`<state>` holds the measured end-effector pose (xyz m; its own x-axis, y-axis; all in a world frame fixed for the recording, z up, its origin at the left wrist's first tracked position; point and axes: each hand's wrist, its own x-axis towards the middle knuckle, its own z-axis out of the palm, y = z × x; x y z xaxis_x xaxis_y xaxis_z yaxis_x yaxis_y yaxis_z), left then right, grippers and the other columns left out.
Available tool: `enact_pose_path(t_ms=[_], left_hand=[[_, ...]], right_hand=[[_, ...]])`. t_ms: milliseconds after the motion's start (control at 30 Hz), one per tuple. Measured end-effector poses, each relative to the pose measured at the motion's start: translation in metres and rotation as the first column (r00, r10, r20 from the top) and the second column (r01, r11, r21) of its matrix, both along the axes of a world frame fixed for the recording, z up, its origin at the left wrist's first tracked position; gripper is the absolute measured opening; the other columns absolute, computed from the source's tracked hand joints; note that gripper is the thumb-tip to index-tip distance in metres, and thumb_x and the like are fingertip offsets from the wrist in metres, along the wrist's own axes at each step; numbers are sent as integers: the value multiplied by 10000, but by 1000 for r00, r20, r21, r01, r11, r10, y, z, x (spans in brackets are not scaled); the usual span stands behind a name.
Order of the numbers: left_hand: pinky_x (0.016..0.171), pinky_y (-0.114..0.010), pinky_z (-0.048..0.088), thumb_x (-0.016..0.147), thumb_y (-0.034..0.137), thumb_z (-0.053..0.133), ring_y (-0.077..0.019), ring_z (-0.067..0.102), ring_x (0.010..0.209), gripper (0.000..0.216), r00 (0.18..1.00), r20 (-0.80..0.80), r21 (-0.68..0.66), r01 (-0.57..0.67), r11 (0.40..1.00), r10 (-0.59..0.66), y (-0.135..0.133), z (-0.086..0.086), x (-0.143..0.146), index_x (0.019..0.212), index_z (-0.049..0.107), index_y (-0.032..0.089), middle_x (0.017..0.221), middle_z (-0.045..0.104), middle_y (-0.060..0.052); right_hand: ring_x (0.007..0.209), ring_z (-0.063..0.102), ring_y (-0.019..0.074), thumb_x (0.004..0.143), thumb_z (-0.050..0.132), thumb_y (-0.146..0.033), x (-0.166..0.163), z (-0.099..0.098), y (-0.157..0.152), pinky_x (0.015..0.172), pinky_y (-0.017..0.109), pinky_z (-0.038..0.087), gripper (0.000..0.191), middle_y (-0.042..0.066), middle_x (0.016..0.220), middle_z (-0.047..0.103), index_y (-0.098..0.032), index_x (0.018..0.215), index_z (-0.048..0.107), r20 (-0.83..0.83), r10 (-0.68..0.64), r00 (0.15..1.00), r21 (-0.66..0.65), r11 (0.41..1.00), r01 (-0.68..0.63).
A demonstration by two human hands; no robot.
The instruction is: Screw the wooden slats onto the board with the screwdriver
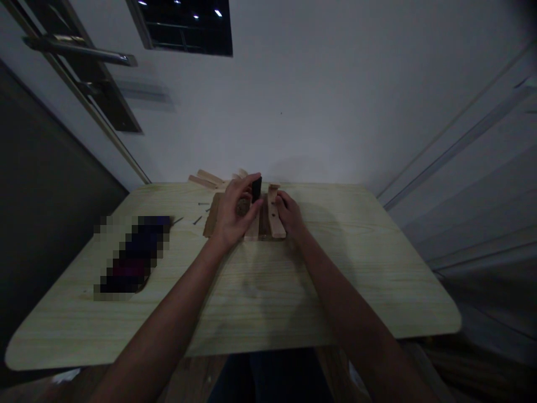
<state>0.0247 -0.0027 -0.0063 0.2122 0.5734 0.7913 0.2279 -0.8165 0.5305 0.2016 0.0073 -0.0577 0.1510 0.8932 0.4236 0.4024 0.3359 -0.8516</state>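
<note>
Between the thumb and fingers of my left hand (235,212) a small dark flat block (257,189) is pinched upright. My right hand (290,214) grips the side of a pale wooden piece (274,218) with dark holes along its face and a short crosspiece at its far end. Another wooden strip (252,228) lies below my left fingers, partly hidden by them. Under both strips is a brown board (211,217), which looks like cardboard. A roundish brown thing shows behind my left thumb, too dim to make out.
Several screws (197,220) lie left of the board. Loose wooden strips (206,178) are at the table's back edge by the white wall (319,101). A blurred-out dark object (138,252) lies on the table (377,280) at the left. A door handle (84,50) juts out upper left.
</note>
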Motion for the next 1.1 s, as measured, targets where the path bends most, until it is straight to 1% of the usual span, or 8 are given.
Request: enact_pose_path(t_ms=[133, 233, 367, 467, 600, 800, 967, 1100], left_hand=[[830, -342, 580, 885, 363, 711, -196, 640, 983, 470, 998, 15, 30, -62, 998, 61, 2, -2, 1, 1330, 569, 310, 1172, 636, -56], [842, -353, 582, 896, 371, 698, -200, 658, 972, 483, 997, 10, 15, -74, 997, 74, 2, -3, 1, 1356, 563, 311, 1162, 657, -58], [823, -330, 591, 894, 411, 693, -172, 667, 867, 543, 996, -6, -10, -90, 996, 90, -1, -1, -1, 1403, 539, 302, 1114, 697, -50], [841, -310, 596, 916, 436, 655, -153, 675, 841, 624, 997, -10, -58, -82, 995, 82, -5, 1, -1, 1486, 444, 293, 1108, 719, -45], [863, -291, 598, 931, 465, 628, -154, 699, 875, 742, 999, 7, -103, -51, 993, 52, -8, 1, -1, 1567, 285, 295, 1138, 728, -57], [916, -338, 583, 968, 414, 578, -177, 702, 972, 487, 999, -36, -80, -12, 997, 9, -8, 4, -1, 1431, 489, 293, 1200, 704, -56], [827, -321, 579, 889, 422, 698, -201, 654, 1017, 494, 999, -21, 7, -42, 999, 42, 0, 2, 0, 1343, 562, 281, 1218, 651, -74], [805, -327, 569, 871, 428, 724, -178, 647, 886, 503, 997, -7, -2, -77, 997, 77, 3, -1, -1, 1332, 571, 296, 1068, 661, -47]], right_hand=[[893, 645, 263, 889, 369, -718, -1, -1, 1, 819, 410, 513, 550, 96, 954, 719, -241, 965, 632, -16, -1, 1000, 1, 1000, 1], [903, 644, 262, 883, 371, -738, 0, -1, 1, 829, 412, 511, 560, 93, 964, 720, -250, 967, 633, -24, 0, 1000, 5, 1000, 1], [910, 649, 256, 879, 375, -748, 0, -1, 0, 818, 401, 513, 571, 89, 985, 724, -252, 980, 638, -15, 20, 1000, 8, 1000, -19], [904, 651, 251, 900, 373, -718, 0, 0, -1, 818, 396, 516, 548, 81, 973, 727, -250, 991, 641, -11, 19, 1000, 3, 1000, -19], [919, 655, 254, 915, 391, -681, 0, 1, -3, 830, 397, 524, 520, 79, 976, 732, -243, 1013, 654, -8, 19, 1000, -7, 1000, -19], [933, 654, 261, 922, 395, -635, 0, 2, -3, 853, 411, 516, 482, 87, 1000, 728, -235, 1011, 650, -17, 13, 1000, -20, 1000, -14], [922, 648, 250, 909, 393, -647, 0, 2, -2, 838, 390, 511, 483, 77, 982, 724, -242, 990, 643, -19, 9, 1000, -22, 1000, -9], [913, 636, 246, 903, 399, -670, 0, 1, -2, 832, 379, 500, 488, 72, 977, 724, -251, 987, 636, -26, 6, 1000, -22, 1000, -6]])
